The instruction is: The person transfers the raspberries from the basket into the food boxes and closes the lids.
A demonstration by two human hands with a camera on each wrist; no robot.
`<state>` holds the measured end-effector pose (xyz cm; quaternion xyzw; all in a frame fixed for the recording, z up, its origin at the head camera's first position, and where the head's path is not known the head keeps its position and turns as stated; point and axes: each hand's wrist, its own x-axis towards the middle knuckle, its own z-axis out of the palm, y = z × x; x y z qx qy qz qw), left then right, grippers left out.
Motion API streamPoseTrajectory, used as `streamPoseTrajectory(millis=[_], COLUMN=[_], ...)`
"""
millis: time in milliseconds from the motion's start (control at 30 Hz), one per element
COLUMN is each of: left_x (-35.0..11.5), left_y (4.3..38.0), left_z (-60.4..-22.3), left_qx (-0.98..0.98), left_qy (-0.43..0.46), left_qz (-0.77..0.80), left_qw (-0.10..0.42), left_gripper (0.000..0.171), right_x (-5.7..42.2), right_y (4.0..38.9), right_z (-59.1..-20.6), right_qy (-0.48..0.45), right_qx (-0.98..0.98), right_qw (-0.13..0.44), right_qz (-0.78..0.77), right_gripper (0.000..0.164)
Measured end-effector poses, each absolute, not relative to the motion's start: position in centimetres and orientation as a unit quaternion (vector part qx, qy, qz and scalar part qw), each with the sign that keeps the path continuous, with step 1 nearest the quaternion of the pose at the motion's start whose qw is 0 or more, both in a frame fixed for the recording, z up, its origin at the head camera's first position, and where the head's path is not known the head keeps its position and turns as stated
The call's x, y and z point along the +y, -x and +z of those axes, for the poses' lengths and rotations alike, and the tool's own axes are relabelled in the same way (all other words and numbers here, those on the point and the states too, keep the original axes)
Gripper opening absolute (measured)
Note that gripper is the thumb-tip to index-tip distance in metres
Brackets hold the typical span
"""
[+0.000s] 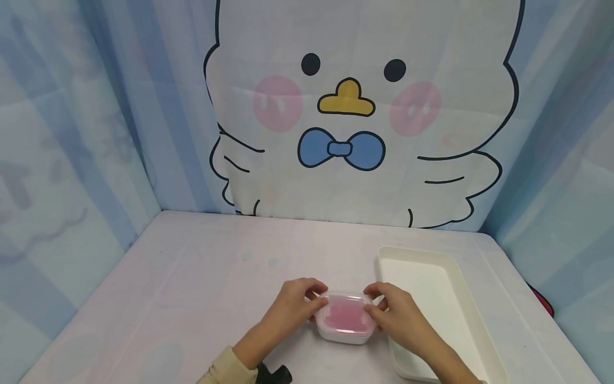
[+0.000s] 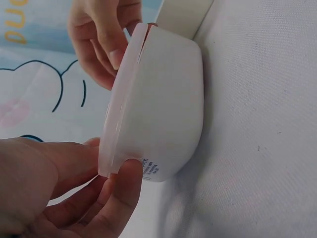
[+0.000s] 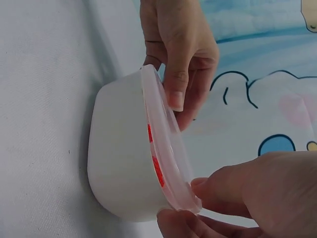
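A small white plastic food container (image 1: 342,337) with a translucent pink lid (image 1: 346,314) sits on the table between both hands. My left hand (image 1: 296,302) pinches the lid's left end, its thumb on top and a finger under the rim in the left wrist view. At the opposite end my right hand (image 1: 397,312) pinches the lid's edge between thumb and fingers. In the right wrist view, something red (image 3: 157,169) shows in a narrow gap between lid and container wall (image 3: 119,148). Small blue print (image 2: 150,167) marks the container near the left fingertips. What lies inside is hidden.
A shallow white tray (image 1: 472,325) lies to the right, close beside the container and partly under my right forearm. Printed curtains (image 1: 350,186) enclose the pale table (image 1: 201,288) at the back and sides. A dark object (image 1: 274,375) shows by the left sleeve.
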<state>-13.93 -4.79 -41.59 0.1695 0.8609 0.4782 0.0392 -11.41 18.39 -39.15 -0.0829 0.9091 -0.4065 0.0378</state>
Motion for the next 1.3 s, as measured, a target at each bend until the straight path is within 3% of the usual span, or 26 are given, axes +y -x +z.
streamPoseTrajectory(millis=[400,567,733,833,933,1133,1300], left_x=[-4.4,-4.0,-3.4,-3.1,-2.9,-2.7,-2.6], left_y=[13.6,12.4,11.4,11.0,10.6,10.1,10.0], left_z=[-41.6,-41.1,-41.3,-41.8,-42.3,-42.8,-43.1], left_qx=[0.904,0.929,0.931,0.936,0.942,0.940,0.937], left_qy=[-0.223,-0.266,-0.329,-0.336,-0.334,-0.333,-0.336], left_qz=[0.366,0.259,0.153,0.098,0.037,-0.047,-0.050], left_qw=[-0.005,0.005,0.026,0.027,-0.003,-0.061,-0.085], left_gripper=[0.029,0.058,0.096,0.107,0.105,0.083,0.081], right_x=[17.6,17.3,16.9,16.5,16.2,15.9,15.4], right_y=[11.4,11.2,10.6,10.1,9.5,8.5,7.8], right_z=[-39.7,-39.8,-40.4,-40.9,-41.3,-42.0,-43.2], right_qy=[0.097,0.114,0.180,0.229,0.251,0.267,0.270], right_qx=[0.934,0.941,0.945,0.938,0.940,0.954,0.959], right_qw=[-0.007,-0.039,-0.147,-0.196,-0.169,-0.066,-0.072], right_qz=[-0.344,-0.317,-0.232,-0.169,-0.158,-0.122,-0.046], right_gripper=[0.021,0.020,0.025,0.029,0.038,0.077,0.092])
